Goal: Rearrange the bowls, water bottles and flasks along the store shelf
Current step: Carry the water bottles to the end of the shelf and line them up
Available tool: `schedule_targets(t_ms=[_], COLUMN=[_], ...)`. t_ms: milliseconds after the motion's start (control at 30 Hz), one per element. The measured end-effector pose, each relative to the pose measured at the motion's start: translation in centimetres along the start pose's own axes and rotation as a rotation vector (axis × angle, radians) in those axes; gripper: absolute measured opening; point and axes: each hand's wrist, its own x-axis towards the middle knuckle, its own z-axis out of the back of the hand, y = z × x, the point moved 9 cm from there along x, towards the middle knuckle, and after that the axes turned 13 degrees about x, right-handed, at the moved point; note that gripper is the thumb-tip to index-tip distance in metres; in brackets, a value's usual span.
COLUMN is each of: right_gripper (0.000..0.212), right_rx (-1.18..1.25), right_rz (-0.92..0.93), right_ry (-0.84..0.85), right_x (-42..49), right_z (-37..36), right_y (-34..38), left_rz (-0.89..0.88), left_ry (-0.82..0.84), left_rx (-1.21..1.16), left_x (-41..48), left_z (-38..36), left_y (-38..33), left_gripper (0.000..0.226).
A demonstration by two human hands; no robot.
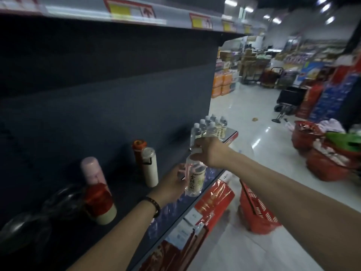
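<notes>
— So, which step is being done here?

— A water bottle (pixel 195 178) is held up in both hands, just over the front edge of the shelf (pixel 125 184). It looks like the step where one bottle is moved to its place.

— How is it held?

— The cap is pinched by the right hand (pixel 210 152). The lower half is gripped from the side by the left hand (pixel 172 180), with the fingers curled round it.

— Where should it be put?

— Most likely with the other water bottles (pixel 212 127). They are grouped beyond the grip, at the far end of the shelf.

— What is needed for that?

— The bottle should be taken farther out, set down upright beside the group, and then let go. None of the others should be bumped.

— And the flasks?

— A white flask (pixel 150 169) and a pink flask (pixel 96 180) are seen to the left of the grip. Past them, some dark bowls (pixel 62 198) can be made out, but they are blurred.
</notes>
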Motion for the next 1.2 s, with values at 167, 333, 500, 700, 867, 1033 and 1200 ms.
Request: schedule_targets(t_ms=[167,333,500,700,867,1033,1200], right_gripper=[0.038,0.035,0.044,0.04,0.043,0.042,0.044], right_rx=[-0.162,-0.278,-0.133,-0.02,-0.036,0.008,0.059], right_rz=[0.087,0.155,0.195,0.167,0.237,0.227,0.191], right_ry=[0.025,0.165,0.124,0.172,0.191,0.215,0.207], right_x=[6.2,13.3,21.5,29.1,32.3,34.3,35.7], right_z=[1.5,1.3,2.1,1.9,0.7,-1.3,-1.9], right_y=[-4.0,-10.2,-15.3,-21.3,-23.0,-24.5,-26.2], left_rz=[0.046,0.151,0.223,0.302,0.368,0.416,0.44], left_ry=[0.013,0.015,-0.081,-0.161,-0.22,-0.255,-0.255], left_rx=[-0.061,-0.145,-0.18,-0.119,-0.129,-0.119,-0.14], left_x=[8.0,16.6,24.4,31.3,34.5,36.4,37.8], left_z=[-2.1,-5.2,-8.0,-9.8,-10.9,-11.7,-12.8], left_y=[-0.1,0.2,-0.9,-1.2,-0.2,0.7,1.8], left_gripper=[0.033,0.04,0.032,0.04,0.038,0.041,0.052])
